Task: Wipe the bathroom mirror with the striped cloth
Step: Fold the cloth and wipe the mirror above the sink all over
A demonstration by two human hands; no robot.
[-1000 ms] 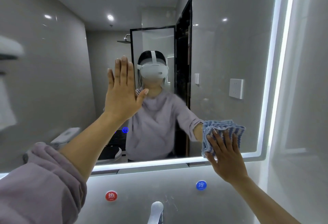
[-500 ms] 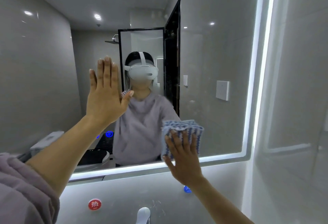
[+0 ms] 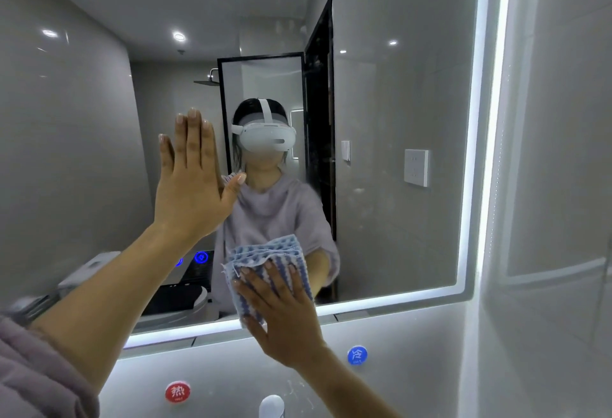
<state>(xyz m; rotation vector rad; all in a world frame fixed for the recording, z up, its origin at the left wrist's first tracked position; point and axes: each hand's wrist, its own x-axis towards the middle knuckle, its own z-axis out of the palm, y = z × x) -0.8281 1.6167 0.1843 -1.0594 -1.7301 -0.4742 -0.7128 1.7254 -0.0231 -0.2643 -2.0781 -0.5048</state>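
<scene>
At the lower left, a lavender sleeve (image 3: 36, 378) is pushed up the raised left forearm. The left hand (image 3: 190, 185) lies flat against the bathroom mirror (image 3: 397, 245), its fingers straight and pressed together and the thumb angled out to the right. It holds nothing.

Below and to the right, the striped cloth (image 3: 265, 257), folded into a blue-and-white pad, sits against the glass near the mirror's bottom edge, about midway along it. The right hand (image 3: 281, 313) presses the cloth to the mirror with an open palm and fingers straight and spread, not curled round it.

On the wall under the mirror are a red round hot-water sticker (image 3: 178, 391), the top of a chrome faucet (image 3: 271, 406) and a blue cold-water sticker (image 3: 357, 355).

A lit strip (image 3: 477, 152) runs along the mirror's right and bottom edges. A white wall socket (image 3: 416, 167) is reflected near the right side.
</scene>
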